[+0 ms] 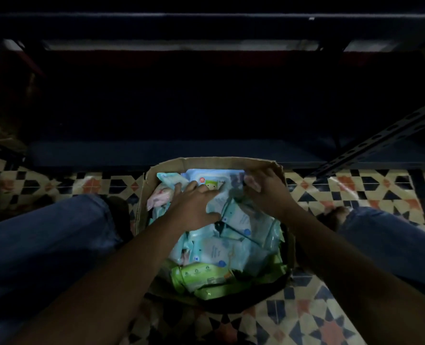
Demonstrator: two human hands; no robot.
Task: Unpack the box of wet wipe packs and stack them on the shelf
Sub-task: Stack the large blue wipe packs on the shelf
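Tiled floor (pixel 355 192) bears cardboard box (pixel 161 168) crammed with, seemingly, wipe packs (pixel 231 247).

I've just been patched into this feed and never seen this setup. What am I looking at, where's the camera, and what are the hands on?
There is no machine here: a person works with two bare hands. The single picture comes from a camera on their head, looking forward and down, so the arms reach in from the bottom and their jeans-clad legs lie at either side. Between the legs, on a patterned tile floor, sits an open cardboard box full of wet wipe packs, mostly pale blue, with green packs nearest the person. The left hand and right hand both take hold of a blue pack at the far end. Beyond is a dark shelf; I can see no packs on it.
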